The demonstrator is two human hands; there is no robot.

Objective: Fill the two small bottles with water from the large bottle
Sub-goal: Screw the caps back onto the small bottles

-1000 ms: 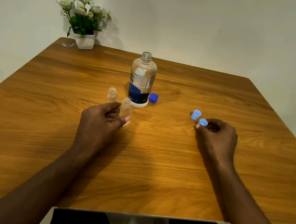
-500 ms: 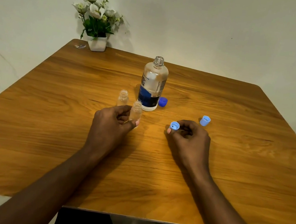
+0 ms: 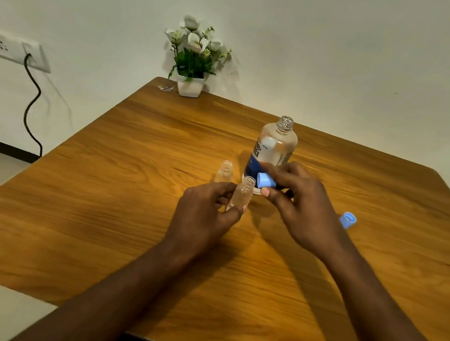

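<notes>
Left hand pinches a small bottle steady on the counter — right hand pinches a cap just beside its mouth, likely to close it.

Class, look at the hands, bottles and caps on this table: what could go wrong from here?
1. The right hand brings a light blue cap to the small bottle in the left hand; a crooked fit could cross-thread or tip it.
2. The uncapped large bottle stands just behind the right hand; a knock could spill it.

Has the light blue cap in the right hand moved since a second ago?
Yes. The right hand carried the cap leftward, from beside the other cap to the held small bottle.
</notes>
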